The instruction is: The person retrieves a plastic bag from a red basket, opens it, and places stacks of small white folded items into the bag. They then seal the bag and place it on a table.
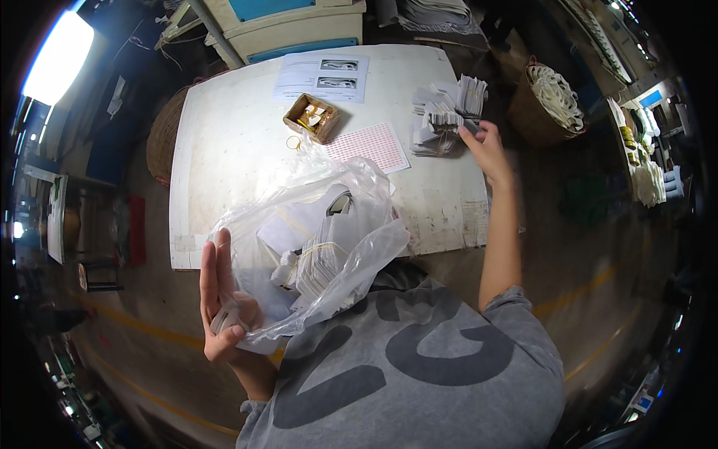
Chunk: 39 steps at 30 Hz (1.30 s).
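A clear plastic bag [359, 251] lies wide at the near edge of the table, against my front. Inside it is a stack of pale flat pieces [321, 266] with a yellowish band across it, beside other white pieces. At the bag's left side my left hand [221, 303] holds its rim, two fingers stretched up and the thumb bent over the plastic. My right hand [490, 153] reaches to the table's right side. Its thumb and fingers close on the edge of a bundle of pale flat pieces [437, 123], several of which stand and lie there in a pile.
A small box [329, 126] with gold and white bits stands mid-table. A sheet with rows of red marks [368, 147], a printed paper [321, 77] and a yellow ring [293, 141] lie near it. A basket of white strips [550, 97] stands beyond the white table [217, 150].
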Motion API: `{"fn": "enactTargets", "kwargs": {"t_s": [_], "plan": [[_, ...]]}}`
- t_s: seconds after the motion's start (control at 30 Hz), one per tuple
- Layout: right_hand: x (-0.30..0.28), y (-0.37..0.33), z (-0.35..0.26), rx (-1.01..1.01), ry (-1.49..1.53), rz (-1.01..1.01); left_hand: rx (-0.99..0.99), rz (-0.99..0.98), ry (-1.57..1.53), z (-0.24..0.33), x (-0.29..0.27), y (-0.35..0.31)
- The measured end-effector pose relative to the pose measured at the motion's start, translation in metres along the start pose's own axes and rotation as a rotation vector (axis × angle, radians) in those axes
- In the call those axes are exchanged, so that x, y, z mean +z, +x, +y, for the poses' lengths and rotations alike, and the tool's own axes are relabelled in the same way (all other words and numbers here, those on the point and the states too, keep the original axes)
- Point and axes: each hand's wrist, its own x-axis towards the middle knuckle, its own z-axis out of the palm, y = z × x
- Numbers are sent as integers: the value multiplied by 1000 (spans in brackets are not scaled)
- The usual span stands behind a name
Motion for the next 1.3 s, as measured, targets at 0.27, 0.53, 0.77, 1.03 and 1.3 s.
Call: {"fn": "enactTargets", "kwargs": {"t_s": [0.27,0.53,0.77,1.03,1.3], "plan": [[68,16,8,706,653,89,-9,-24,-172,2,10,-1],[103,25,28,599,873,222,13,15,-161,0,7,-7],[78,-47,134,265,1636,-44,5,-44,-156,2,3,-6],[53,-77,122,96,1783,3,-25,-50,-169,9,12,-5],[20,-65,22,-116,2047,-391,-25,-9,-157,15,18,-5]]}}
